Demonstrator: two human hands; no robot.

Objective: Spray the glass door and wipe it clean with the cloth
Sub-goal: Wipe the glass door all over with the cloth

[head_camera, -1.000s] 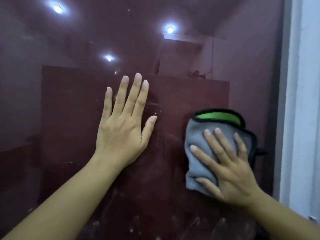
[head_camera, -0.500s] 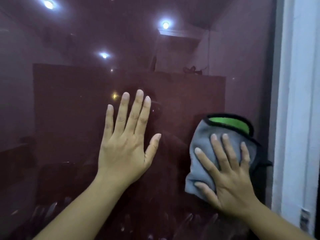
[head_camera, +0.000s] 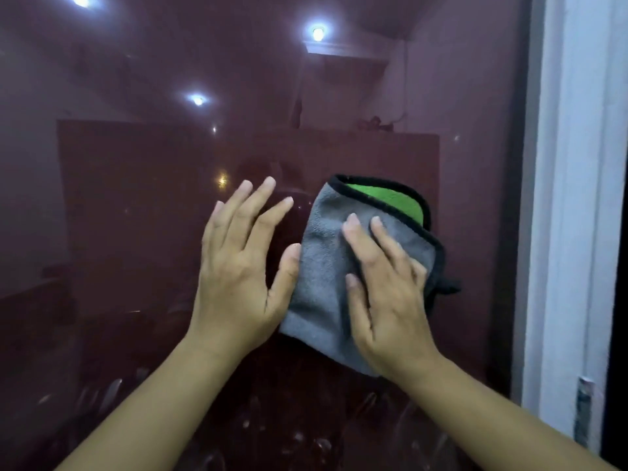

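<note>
right hand (head_camera: 390, 300) flat on cloth (head_camera: 326, 266) | left hand (head_camera: 238, 266) spread, beside | white frame (head_camera: 571, 232) right

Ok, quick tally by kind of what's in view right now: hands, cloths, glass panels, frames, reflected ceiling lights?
Hands: 2, the left hand and the right hand
Cloths: 1, the grey cloth
Glass panels: 1, the glass door
Frames: 1, the white frame
Reflected ceiling lights: 3, e.g.
Total: 8
</note>
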